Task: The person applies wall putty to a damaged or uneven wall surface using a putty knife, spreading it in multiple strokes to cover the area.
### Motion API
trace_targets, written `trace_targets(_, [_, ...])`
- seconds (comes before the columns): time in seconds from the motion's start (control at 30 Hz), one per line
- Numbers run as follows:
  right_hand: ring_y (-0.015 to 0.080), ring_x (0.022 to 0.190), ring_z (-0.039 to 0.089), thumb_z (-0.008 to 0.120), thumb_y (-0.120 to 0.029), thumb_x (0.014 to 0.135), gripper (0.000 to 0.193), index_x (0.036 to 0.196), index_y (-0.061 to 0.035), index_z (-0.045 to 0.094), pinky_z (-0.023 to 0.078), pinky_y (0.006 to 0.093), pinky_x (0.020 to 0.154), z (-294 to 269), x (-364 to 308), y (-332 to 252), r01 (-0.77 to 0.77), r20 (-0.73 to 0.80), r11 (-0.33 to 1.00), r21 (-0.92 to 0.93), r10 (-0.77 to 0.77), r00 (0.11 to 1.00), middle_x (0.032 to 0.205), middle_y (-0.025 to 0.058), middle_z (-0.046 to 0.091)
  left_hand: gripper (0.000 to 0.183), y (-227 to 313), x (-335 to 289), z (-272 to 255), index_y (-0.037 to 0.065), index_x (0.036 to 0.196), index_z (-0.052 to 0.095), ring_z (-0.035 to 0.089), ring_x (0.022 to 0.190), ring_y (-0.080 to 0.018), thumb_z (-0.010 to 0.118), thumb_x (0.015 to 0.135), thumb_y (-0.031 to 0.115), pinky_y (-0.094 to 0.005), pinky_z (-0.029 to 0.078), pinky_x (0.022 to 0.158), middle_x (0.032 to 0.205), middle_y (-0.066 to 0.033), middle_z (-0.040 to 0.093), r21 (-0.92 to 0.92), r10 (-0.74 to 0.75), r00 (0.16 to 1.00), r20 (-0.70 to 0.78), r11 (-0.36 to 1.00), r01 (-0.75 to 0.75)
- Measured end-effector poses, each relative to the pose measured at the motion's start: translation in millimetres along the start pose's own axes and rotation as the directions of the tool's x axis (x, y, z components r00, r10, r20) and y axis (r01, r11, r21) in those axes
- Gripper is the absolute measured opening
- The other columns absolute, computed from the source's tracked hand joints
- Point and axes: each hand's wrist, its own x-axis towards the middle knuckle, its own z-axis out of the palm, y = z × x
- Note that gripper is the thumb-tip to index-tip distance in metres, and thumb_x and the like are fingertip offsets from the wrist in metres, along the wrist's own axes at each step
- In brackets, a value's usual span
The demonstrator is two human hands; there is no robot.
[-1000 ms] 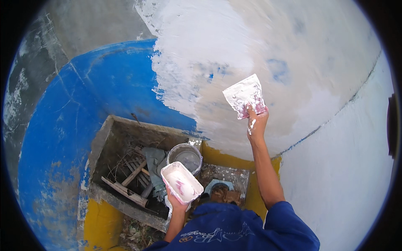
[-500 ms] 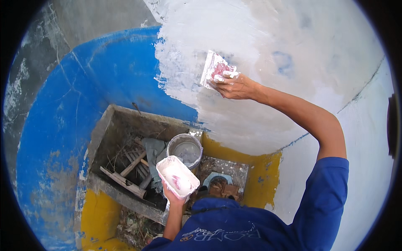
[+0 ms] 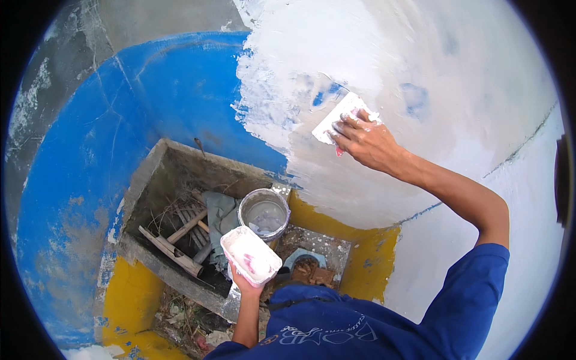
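Observation:
My right hand (image 3: 373,147) grips a putty knife (image 3: 333,122) smeared with white filler, its broad blade against or close to the wall; I cannot tell whether it touches. White filler also coats some of the fingers. Just above the blade, a blue patch (image 3: 327,94) shows through the whitish coat on the wall (image 3: 342,174). Lower down, my left hand (image 3: 245,284) holds a rectangular white plastic tub (image 3: 226,243) from beneath and the side. White paste lines the tub, with a pinkish smear inside.
A round bucket (image 3: 282,207) with greyish contents stands behind the tub. Left of it, a concrete trough (image 3: 144,174) holds wood pieces, twigs and a grey cloth (image 3: 222,210). Blue wall (image 3: 174,90) lies at left; yellow-painted surfaces (image 3: 369,255) sit low down, near brick rubble (image 3: 309,273).
My right hand has moved right and slightly down with the putty knife, and its blade has turned. The blue patch above it is now more exposed. The tub stays in my left hand.

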Motion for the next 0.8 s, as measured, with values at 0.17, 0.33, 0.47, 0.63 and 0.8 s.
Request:
trace_targets(0.17, [0.0228,0.103,0.063,0.058,-0.006,0.080,0.035,0.114,-0.0059,0.064,0.054,0.0403,0.086,-28,43,37,-0.267,-0.069,0.959,-0.098,0.261,0.963,0.105,0.0111,0.067,0.062,-1,0,-4,0.013,0.143,0.039,0.047,0.127,-0.0367,0.037,0.095,0.053,-0.0609,0.038,0.104,0.140,-0.0122,0.047,-0.006,0.019,0.999,-0.035,1.000,-0.020])
trace_targets(0.33, [0.0365,0.105,0.062,0.057,-0.005,0.079,0.042,0.120,0.0020,0.059,0.057,0.0415,0.081,18,46,15,-0.409,-0.108,0.898,-0.162,0.396,0.912,0.118,0.0263,0.060,0.061,-1,-4,-13,0.014,0.143,0.040,0.048,0.126,-0.0359,0.037,0.096,0.053,-0.0611,0.039,0.103,0.139,-0.0113,0.048,0.007,0.027,0.999,-0.044,1.000,-0.027])
trace_targets(0.47, [0.0369,0.107,0.061,0.057,-0.006,0.079,0.045,0.122,0.0065,0.057,0.058,0.0394,0.081,48,41,-8,-0.446,-0.112,0.881,-0.156,0.433,0.894,0.120,0.0276,0.059,0.061,-1,-4,-17,0.014,0.142,0.040,0.049,0.125,-0.0354,0.037,0.096,0.053,-0.0608,0.040,0.102,0.138,-0.0108,0.049,0.027,0.015,0.998,-0.060,1.000,-0.013])
trace_targets(0.63, [0.0364,0.108,0.060,0.058,-0.006,0.079,0.044,0.121,0.0053,0.058,0.058,0.0388,0.079,51,45,-24,-0.460,-0.066,0.883,-0.089,0.456,0.888,0.120,0.0261,0.059,0.061,1,-4,-3,0.014,0.143,0.039,0.049,0.125,-0.0355,0.036,0.096,0.052,-0.0597,0.040,0.103,0.139,-0.0107,0.049,0.067,0.019,0.999,-0.036,0.998,-0.017])
trace_targets(0.8, [0.0353,0.106,0.059,0.057,-0.004,0.080,0.036,0.115,0.0037,0.062,0.059,0.0382,0.071,38,50,-7,-0.515,-0.174,0.856,-0.037,0.502,0.847,0.114,0.0216,0.059,0.061,0,2,13,0.014,0.142,0.039,0.050,0.125,-0.0353,0.035,0.096,0.053,-0.0592,0.040,0.103,0.138,-0.0107,0.049,0.091,-0.022,1.000,0.012,0.996,0.020])
